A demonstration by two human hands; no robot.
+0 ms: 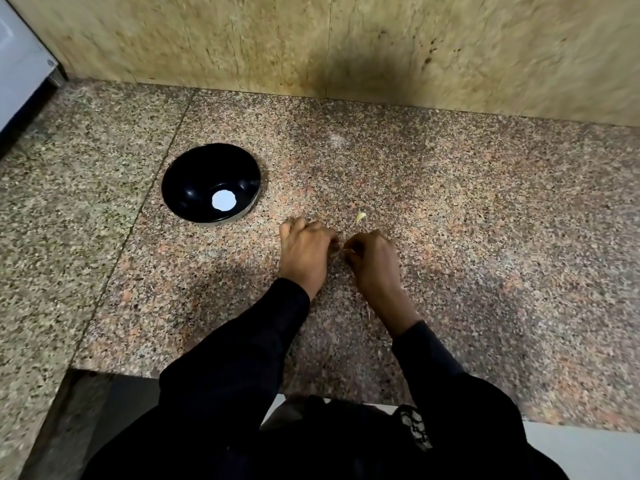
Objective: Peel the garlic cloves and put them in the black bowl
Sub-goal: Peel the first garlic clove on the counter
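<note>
Two hands are working together right of the one round glossy black bowl [210, 181]. The left hand [306, 252] and right hand [372, 259] are curling their fingers, pinching something tiny between them. One pale garlic clove [360, 217] is lying just beyond them on the speckled granite counter [485, 237].

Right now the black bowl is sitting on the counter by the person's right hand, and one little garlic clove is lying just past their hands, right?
Not quite. The head view shows the black bowl on the counter off to the side of the left hand, not the right hand. The rest holds: one small garlic clove lies just past the hands.
</note>
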